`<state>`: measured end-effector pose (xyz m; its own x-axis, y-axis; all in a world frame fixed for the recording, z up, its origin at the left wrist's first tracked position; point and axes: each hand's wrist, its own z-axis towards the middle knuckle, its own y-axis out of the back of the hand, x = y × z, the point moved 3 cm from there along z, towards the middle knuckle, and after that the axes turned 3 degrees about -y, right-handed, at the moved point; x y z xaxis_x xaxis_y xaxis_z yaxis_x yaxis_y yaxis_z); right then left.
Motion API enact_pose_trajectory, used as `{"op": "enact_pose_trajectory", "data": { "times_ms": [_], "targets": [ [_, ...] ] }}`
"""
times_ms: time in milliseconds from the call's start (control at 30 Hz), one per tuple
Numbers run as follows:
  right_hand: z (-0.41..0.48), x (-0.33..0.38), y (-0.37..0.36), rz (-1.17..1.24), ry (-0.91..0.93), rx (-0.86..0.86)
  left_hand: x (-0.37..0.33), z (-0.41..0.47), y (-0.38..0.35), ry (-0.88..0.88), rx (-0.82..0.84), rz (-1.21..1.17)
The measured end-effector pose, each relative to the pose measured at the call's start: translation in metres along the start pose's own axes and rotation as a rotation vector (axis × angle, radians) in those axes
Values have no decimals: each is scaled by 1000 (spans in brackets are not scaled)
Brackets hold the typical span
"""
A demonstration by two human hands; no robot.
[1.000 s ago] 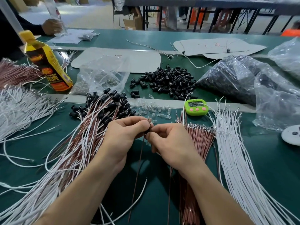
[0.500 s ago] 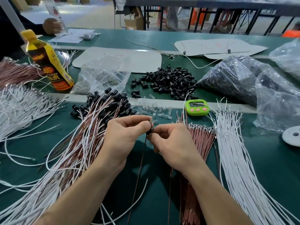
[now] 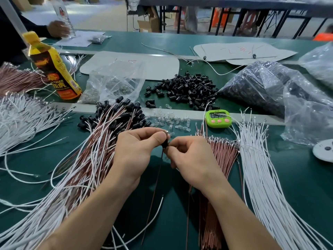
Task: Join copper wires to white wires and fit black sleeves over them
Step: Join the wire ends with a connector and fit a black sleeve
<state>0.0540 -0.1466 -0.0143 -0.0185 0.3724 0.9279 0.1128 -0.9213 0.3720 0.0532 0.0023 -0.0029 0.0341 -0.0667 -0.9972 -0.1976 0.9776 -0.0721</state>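
My left hand (image 3: 137, 150) and my right hand (image 3: 191, 157) meet above the green table, both pinching one small black sleeve (image 3: 164, 144). A copper wire (image 3: 155, 193) and a white wire (image 3: 144, 230) hang down from it toward me. A metal tip shows just above the sleeve at my left fingertips. Finished copper-and-white pairs with black sleeves (image 3: 93, 159) lie in a heap to the left. A bundle of loose copper wires (image 3: 223, 159) lies under my right wrist, and loose white wires (image 3: 266, 177) fan out to the right.
Loose black sleeves (image 3: 185, 89) are piled beyond a metal strip, beside a plastic bag of more sleeves (image 3: 261, 87). Small clear bulbs (image 3: 171, 121) and a green timer (image 3: 218, 118) sit ahead. A yellow bottle (image 3: 54, 69) stands far left. Another person's hand (image 3: 57, 29) holds a clear bottle.
My hands stay together at the sleeve, with only small finger shifts; the sleeve shows more clearly between the fingertips. The other person's hand at far left stays on its bottle.
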Motion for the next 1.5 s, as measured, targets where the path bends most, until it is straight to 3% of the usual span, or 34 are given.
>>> {"op": "enact_pose_trajectory", "data": {
  "times_ms": [200,333,533,1033,1500],
  "targets": [
    [1,6,23,151,19,-223,0,-1,-1,-58,4,57],
    [2,12,32,354,99,-234,4,-4,-5,-90,47,196],
    [6,7,31,184,86,-133,6,-5,-6,-116,114,284],
    [-1,13,31,-30,108,-123,2,-7,-7,-157,173,366],
    [1,9,27,-21,128,-114,-5,-17,-8,-357,187,579]
  ]
}}
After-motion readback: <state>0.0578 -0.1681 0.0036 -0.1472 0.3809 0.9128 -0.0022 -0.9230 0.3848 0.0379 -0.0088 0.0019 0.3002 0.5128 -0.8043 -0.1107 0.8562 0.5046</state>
